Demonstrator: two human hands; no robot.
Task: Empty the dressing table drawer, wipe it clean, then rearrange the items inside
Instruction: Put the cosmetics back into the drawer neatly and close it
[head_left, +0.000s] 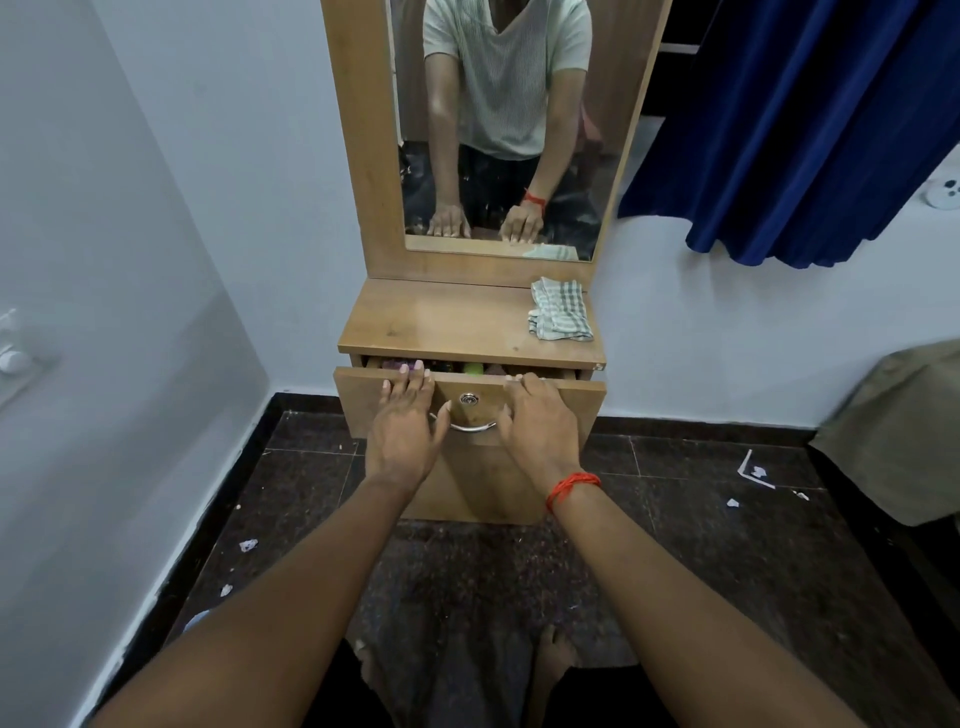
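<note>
The left hand (408, 415) lies on the drawer (470, 413) front with its fingers nearly straight, the tips resting on the top edge. The right hand (540, 421) has its fingers bent over that same edge, gripping it, thumb against the front. Between them sit the lock (468, 398) and the curved metal handle (467, 427), which neither hand holds. The drawer is open only a crack, and in the gap behind the fingertips show a purple item (395, 365) and a green item (472, 369); the rest of the contents is hidden.

Further out, a striped cloth (561, 312) lies folded at the far right of the table top (441, 322), below the mirror (498, 130). Paper scraps (756, 473) litter the dark floor.

Emptying has not begun. The risk I see is an uneven pull: with one hand hooked and the other merely resting, the drawer may skew and bind. A hard tug could bring it right out, spilling the items, or shake the cloth off its corner.
</note>
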